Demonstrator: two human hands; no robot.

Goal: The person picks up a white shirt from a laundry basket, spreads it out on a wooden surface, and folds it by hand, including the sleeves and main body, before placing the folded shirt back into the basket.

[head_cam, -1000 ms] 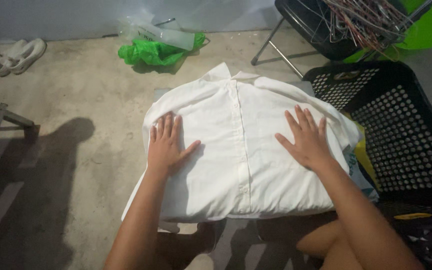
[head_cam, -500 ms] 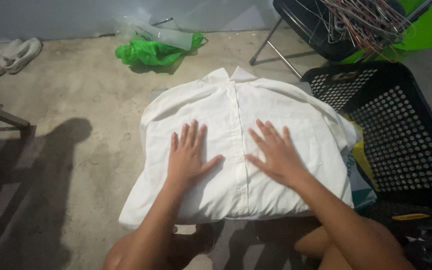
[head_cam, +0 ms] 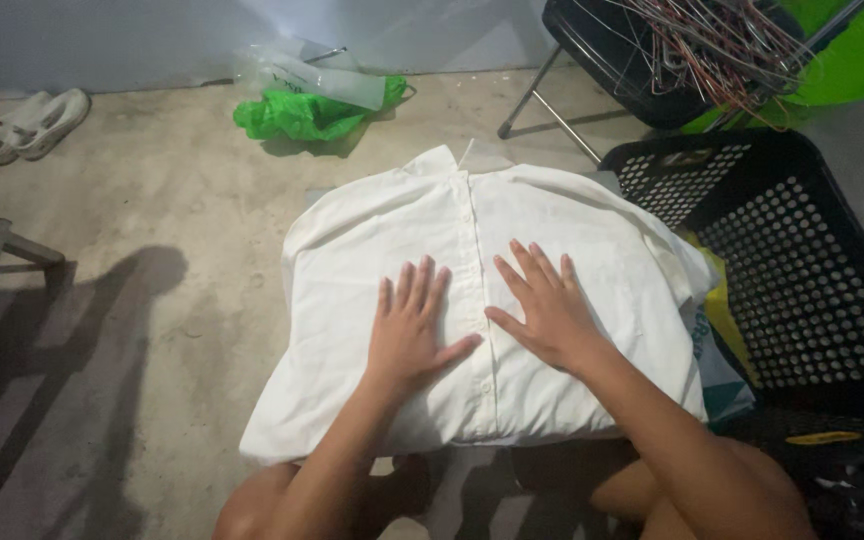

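So the floor (head_cam: pixel 152 200) is bare concrete, and the biggest thing on it is a white shirt (head_cam: pixel 372 240) laid flat, front side up, collar pointing away from the person, button strip running down the middle. To the right of it sits a black basket (head_cam: pixel 802 260) with holes all over, its near corner just about touching the shirt's edge. Behind that there's a folding chair (head_cam: pixel 602 50) piled with wire hangers (head_cam: pixel 722 45). A green bag (head_cam: pixel 302 115) lies crumpled by the wall, and a pair of pale shoes (head_cam: pixel 32 122) is off at far left. The left hand (head_cam: pixel 409 335) is pressed flat on the shirt, fingers spread, just left of the buttons. The right hand (head_cam: pixel 544 308) is flat too, fingers fanned out, just right of them, holding nothing.
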